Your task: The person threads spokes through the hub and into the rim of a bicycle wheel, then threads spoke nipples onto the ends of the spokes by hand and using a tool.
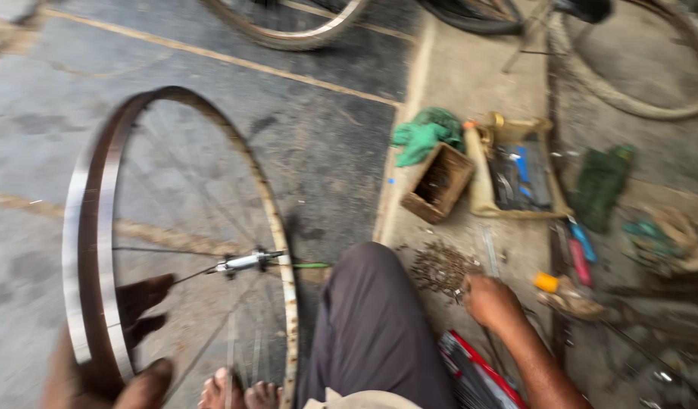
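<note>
Metal, wood and cloth on rough ground

A shiny metal wheel rim point(84, 250), rust-speckled along one edge, is being shown with thin metal spokes; a rough wooden box point(438, 183), crumpled green cloth point(424, 135) and matt, gritty floor point(318, 144) are being seen.

Floor point(303, 144): grey paved slabs with pale joint lines running diagonally, worn and dusty. At 1 o'clock, a lighter concrete strip point(470, 76) borders the paving. Along the top edge, from 12 to 2 o'clock, parts of other bicycle wheels point(288, 30) and a loose tyre point(637, 98) rest on the ground. Lighting: flat, even daylight, no hard shadows. The view is motion-blurred throughout.
</note>
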